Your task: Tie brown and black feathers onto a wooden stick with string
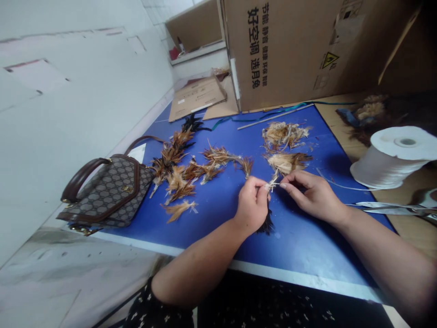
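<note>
Frankly, the small details are hard to read: the dark feather bundle (pixel 267 222) is mostly hidden behind the left hand (pixel 251 207), with only its dark tips showing below the fist and its pale quill ends poking out near the knuckles. The left grip is clamped around that bundle. The right hand (pixel 312 193) comes in from the other side, its thumb and forefinger pinched together on something pale at the quill ends; whether that is thread or a quill I cannot tell. A thin white thread (pixel 341 186) lies on the counter just beyond the right hand, running toward the white spool (pixel 392 159), which stands near the right edge of the view.

The bundle sits between the two hands, just above the blue counter (pixel 211 214), near its front edge. Finished brown feather clusters (pixel 184 175) lie scattered to the left, and loose tan feather piles (pixel 285 148) lie just behind the hands. A patterned handbag (pixel 109 193) rests at the counter's left end. Scissors (pixel 392 208) are cut off at the right, and a cardboard box (pixel 300 50) stands behind.
</note>
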`<state>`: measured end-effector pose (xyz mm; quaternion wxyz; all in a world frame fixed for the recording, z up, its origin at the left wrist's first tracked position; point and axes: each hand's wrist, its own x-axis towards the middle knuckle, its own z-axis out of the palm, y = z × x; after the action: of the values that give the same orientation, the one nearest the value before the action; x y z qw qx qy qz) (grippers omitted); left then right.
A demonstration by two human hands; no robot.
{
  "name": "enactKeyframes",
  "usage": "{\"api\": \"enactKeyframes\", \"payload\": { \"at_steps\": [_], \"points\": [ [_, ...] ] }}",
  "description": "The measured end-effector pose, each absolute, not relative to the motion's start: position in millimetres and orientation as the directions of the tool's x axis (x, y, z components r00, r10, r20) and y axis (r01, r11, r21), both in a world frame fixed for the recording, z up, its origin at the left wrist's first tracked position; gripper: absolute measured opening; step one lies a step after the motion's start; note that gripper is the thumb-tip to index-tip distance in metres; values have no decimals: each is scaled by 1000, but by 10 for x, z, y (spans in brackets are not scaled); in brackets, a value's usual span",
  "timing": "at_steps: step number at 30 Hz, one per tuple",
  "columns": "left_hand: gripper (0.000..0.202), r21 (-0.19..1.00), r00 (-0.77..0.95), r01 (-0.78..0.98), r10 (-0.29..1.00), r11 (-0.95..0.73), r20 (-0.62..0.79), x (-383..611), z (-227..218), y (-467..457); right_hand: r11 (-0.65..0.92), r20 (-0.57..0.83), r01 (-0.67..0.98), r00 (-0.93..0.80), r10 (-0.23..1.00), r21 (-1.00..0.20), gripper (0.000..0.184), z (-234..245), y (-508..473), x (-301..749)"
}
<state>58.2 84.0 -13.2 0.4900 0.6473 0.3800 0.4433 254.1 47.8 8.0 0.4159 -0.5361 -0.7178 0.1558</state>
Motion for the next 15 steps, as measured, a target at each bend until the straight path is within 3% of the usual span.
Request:
{"api": "enactKeyframes", "payload": {
  "at_steps": [3,7,9,12,15],
  "points": [
    [17,969,292,57,932,-240,214,578,-135,852,395,449,767,-157,880,-506,15,85,475,2575],
    [18,966,272,59,935,-252,228,582,-124,849,292,421,913,-155,894,-285,15,108,458,2591],
    [19,966,263,59,937,-252,228,584,-109,847,249,412,940,-137,901,-233,13,141,447,2594],
    [21,971,245,58,946,-234,213,584,-91,854,290,455,893,-112,883,-344,8,214,427,2588],
    [21,979,240,57,954,-196,177,593,-102,856,400,526,674,-20,851,-621,9,285,400,2542]
  ]
}}
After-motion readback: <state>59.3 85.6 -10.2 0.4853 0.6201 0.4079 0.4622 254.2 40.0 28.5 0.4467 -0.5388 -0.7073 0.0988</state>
